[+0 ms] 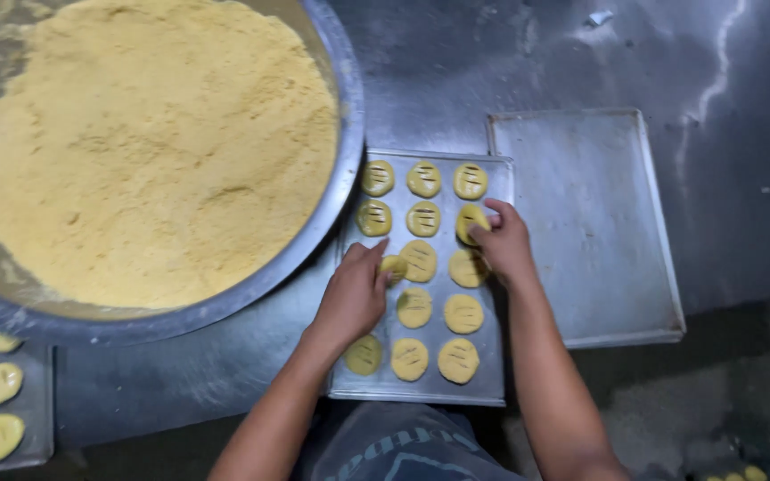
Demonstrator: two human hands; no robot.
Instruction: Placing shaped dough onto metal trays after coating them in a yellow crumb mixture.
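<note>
Two bare hands work over the rectangular steel baking tray [492,383] holding flat yellow dough discs [463,313]. The left hand [354,294] pinches a disc at the tray's left column; the right hand [503,242] pinches another disc in the right column. Beyond the tray's left edge sits a large round metal basin of yellow crumbly flour [149,147]; an empty steel tray [585,223] lies to its right.

left: big bowl [349,134] overhangs biscuit tray [492,392] | right: bare tray [590,223] (open room)

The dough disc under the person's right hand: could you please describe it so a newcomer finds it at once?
Start at the big bowl of yellow meal, then the filled tray beside it. In its right column, second row, lies the dough disc; it alone is pinched by the right hand.
</note>
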